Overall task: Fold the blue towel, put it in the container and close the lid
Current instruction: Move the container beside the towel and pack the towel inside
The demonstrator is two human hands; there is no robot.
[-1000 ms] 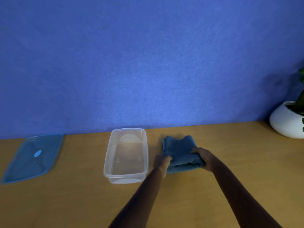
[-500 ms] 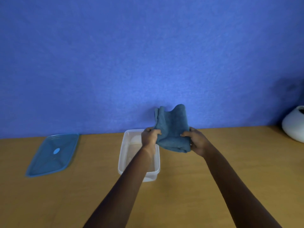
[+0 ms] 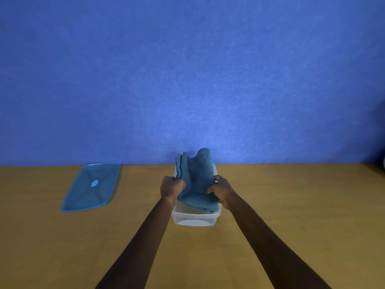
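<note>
The folded blue towel (image 3: 195,180) is held over the clear plastic container (image 3: 195,220), its near end dipping inside the rim and its far end sticking up above the far edge. My left hand (image 3: 171,186) grips the towel's left side and my right hand (image 3: 221,189) grips its right side. Most of the container is hidden behind the towel and hands. The blue lid (image 3: 92,186) lies flat on the table to the left, apart from the container.
A wooden table (image 3: 291,205) runs up to a blue wall (image 3: 187,80). A sliver of a white pot (image 3: 383,163) shows at the far right edge.
Both hands lifted the folded towel off the table to the right of the container, carried it left and lowered it onto the container. The view has shifted right to centre on the container.
</note>
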